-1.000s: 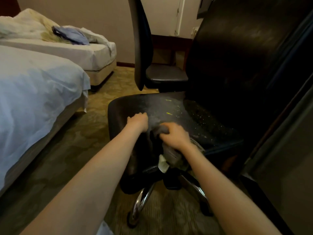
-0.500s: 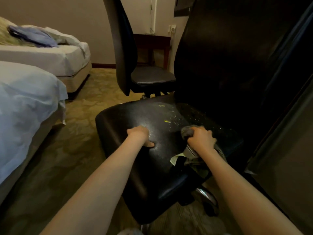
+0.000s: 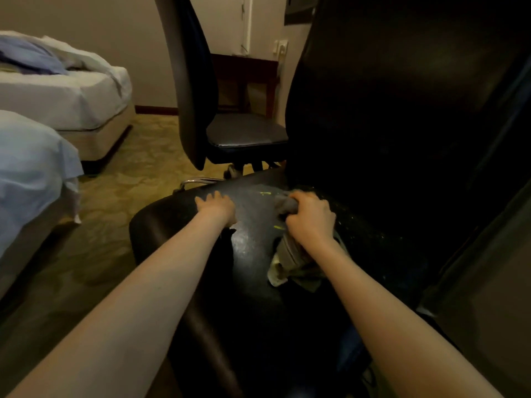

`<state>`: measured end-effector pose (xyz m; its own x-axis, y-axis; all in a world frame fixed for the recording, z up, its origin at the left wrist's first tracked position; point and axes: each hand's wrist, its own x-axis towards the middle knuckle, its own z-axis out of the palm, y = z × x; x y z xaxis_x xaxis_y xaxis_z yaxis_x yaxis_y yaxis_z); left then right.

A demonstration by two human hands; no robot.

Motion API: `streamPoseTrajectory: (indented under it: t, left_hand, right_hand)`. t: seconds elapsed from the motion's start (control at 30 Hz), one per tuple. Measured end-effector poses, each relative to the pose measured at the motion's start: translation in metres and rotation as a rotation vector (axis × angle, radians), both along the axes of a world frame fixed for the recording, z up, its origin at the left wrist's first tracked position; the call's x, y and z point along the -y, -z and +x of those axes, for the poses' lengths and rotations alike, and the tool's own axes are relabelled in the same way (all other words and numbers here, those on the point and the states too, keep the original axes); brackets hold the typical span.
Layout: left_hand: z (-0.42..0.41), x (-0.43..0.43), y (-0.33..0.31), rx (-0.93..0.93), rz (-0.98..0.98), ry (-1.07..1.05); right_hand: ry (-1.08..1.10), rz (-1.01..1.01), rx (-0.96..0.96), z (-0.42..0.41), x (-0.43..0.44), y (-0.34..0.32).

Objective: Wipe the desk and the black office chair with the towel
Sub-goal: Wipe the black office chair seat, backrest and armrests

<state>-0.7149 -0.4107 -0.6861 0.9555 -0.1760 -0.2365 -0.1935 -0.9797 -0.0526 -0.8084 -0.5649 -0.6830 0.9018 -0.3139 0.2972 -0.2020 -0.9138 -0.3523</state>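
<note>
Head view, looking down over both bare forearms at the black office chair [image 3: 258, 254], whose seat fills the middle of the frame with its tall backrest rising just beyond the hands. The right hand [image 3: 311, 219] is a closed fist, its grip wrapped around a bunched grey towel [image 3: 290, 259]; one wad pokes out ahead of the knuckles and the loose remainder trails back under the wrist, lying on the seat. The left hand [image 3: 217, 206] lies flat with fingers spread on the seat, to the left of that grip and clear of the towel, apparently steadying the chair.

The towel looks soft, light and limp, so it probably works best taken as it is now, gathered in the palm so that a thick pad meets the seat; the hanging tail could drag or snag. The seat looks smooth, glossy and slightly padded, so the cloth should slide easily. Yellow flecks [image 3: 265, 193] and fine pale specks lie just ahead of and to the right of the grip, towards the backrest. The chair stands on castors on the carpet, so it may roll or swivel under a push, which makes the bracing hand useful. The desk is not clearly identifiable from here.
</note>
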Motion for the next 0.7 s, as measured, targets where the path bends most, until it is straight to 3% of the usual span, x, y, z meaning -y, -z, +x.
streamPoseTrajectory:
  t: [0.17, 0.37, 0.5, 0.7]
  left_hand:
    - [0.063, -0.017, 0.001, 0.018, -0.001, -0.035]
    - [0.100, 0.013, 0.032, -0.085, -0.031, 0.034]
    - [0.120, 0.016, 0.033, -0.152, 0.054, 0.037]
    - [0.108, 0.026, 0.034, -0.101, 0.138, 0.106]
  right_hand:
    - [-0.097, 0.002, -0.025, 0.091, -0.042, -0.014]
    - [-0.188, -0.048, -0.148, 0.166, -0.056, 0.019]
    - [-0.190, -0.058, -0.168, 0.191, -0.053, 0.031]
    - [-0.099, -0.046, -0.174, 0.196, -0.034, 0.030]
